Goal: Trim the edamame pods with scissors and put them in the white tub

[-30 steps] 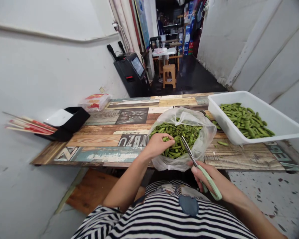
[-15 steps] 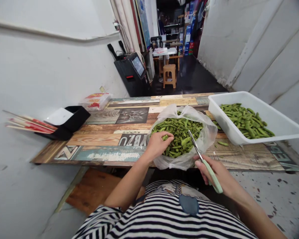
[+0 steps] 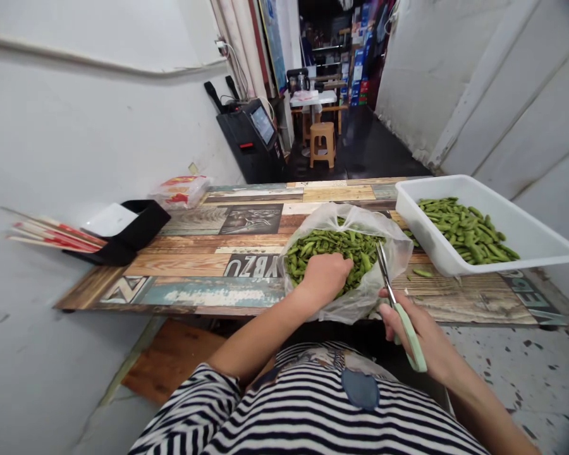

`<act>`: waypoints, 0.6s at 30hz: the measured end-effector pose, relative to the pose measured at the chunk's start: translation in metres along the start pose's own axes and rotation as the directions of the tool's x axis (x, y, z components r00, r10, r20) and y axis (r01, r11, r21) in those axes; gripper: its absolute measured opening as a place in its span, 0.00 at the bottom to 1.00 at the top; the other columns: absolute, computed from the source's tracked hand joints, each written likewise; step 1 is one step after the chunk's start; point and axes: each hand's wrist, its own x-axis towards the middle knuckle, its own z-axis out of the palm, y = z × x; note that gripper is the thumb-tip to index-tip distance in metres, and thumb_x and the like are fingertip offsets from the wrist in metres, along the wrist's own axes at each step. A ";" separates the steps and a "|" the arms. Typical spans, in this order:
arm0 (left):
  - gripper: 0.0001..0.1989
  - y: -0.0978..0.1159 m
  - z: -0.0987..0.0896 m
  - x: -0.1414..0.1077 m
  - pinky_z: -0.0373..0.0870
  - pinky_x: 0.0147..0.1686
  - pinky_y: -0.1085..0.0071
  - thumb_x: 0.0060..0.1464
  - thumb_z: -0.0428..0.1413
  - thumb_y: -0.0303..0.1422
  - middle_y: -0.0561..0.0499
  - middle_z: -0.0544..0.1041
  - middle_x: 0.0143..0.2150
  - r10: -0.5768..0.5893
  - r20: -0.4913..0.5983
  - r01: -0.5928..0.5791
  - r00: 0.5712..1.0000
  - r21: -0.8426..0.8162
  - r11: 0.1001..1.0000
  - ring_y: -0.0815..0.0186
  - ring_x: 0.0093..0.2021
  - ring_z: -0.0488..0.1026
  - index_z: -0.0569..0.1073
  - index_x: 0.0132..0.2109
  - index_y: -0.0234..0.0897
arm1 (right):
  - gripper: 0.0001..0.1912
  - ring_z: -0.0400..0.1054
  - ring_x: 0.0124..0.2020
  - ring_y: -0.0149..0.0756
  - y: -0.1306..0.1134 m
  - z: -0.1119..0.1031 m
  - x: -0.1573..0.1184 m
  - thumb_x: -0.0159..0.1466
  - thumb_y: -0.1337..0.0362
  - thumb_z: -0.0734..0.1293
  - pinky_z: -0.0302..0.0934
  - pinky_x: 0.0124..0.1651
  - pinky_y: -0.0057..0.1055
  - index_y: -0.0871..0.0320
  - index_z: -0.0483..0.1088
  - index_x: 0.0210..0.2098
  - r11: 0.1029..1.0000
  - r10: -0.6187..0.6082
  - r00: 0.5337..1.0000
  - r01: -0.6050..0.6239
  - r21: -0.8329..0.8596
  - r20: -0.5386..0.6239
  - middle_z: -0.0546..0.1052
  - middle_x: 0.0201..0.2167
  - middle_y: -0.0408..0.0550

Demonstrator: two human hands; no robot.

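Observation:
A clear plastic bag [image 3: 396, 246] stands open on the table, full of green edamame pods [image 3: 308, 243]. My left hand [image 3: 325, 278] reaches over the bag's near side, its fingers curled down onto the pods. Whatever its fingertips hold is hidden behind the hand. On the right, my right hand [image 3: 420, 325] grips a pair of scissors [image 3: 410, 338] with pale green handles. Their metal blades point up and away, slightly apart, in front of the bag's right side.
To the right, a white plastic tub [image 3: 440, 253] holds more pods. A few loose pods [image 3: 422, 273] lie beside it. A black holder [image 3: 137, 234] with chopsticks [image 3: 61, 235] stands at the left, near a plastic packet [image 3: 180, 191]. Beyond the patterned table [image 3: 203, 268] are a black machine [image 3: 251, 139] and a stool [image 3: 322, 144].
My left hand has moved right and deeper over the pods; the pod seen at its fingertips no longer shows. The scissors have shifted slightly right, their blades now more upright.

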 end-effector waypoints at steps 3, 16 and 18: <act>0.14 -0.003 0.002 0.002 0.63 0.34 0.69 0.59 0.47 0.32 0.42 0.77 0.35 -0.002 -0.043 -0.003 0.999 -0.116 0.993 0.60 0.37 0.74 0.78 0.39 0.35 | 0.24 0.66 0.26 0.36 0.000 0.002 -0.002 0.67 0.45 0.54 0.60 0.31 0.30 0.56 0.64 0.49 1.000 -0.007 0.999 0.007 -0.007 0.035 0.71 0.23 0.42; 0.12 -0.017 -0.020 -0.009 0.53 0.27 0.75 0.49 0.55 0.38 0.57 0.63 0.20 -0.016 0.155 0.123 0.988 -0.709 0.695 0.73 0.25 0.59 0.75 0.27 0.32 | 0.18 0.72 0.42 0.43 -0.023 -0.008 -0.002 0.66 0.48 0.58 0.61 0.42 0.32 0.53 0.68 0.45 0.986 -0.051 0.983 0.078 -0.144 0.179 0.78 0.43 0.48; 0.12 -0.019 -0.022 -0.010 0.55 0.28 0.75 0.49 0.55 0.38 0.57 0.65 0.21 0.000 0.174 0.128 0.985 -0.726 0.676 0.72 0.26 0.60 0.76 0.27 0.32 | 0.18 0.73 0.40 0.43 -0.023 -0.008 -0.001 0.66 0.48 0.58 0.61 0.41 0.31 0.53 0.69 0.45 0.984 -0.057 0.983 0.085 -0.154 0.176 0.79 0.41 0.48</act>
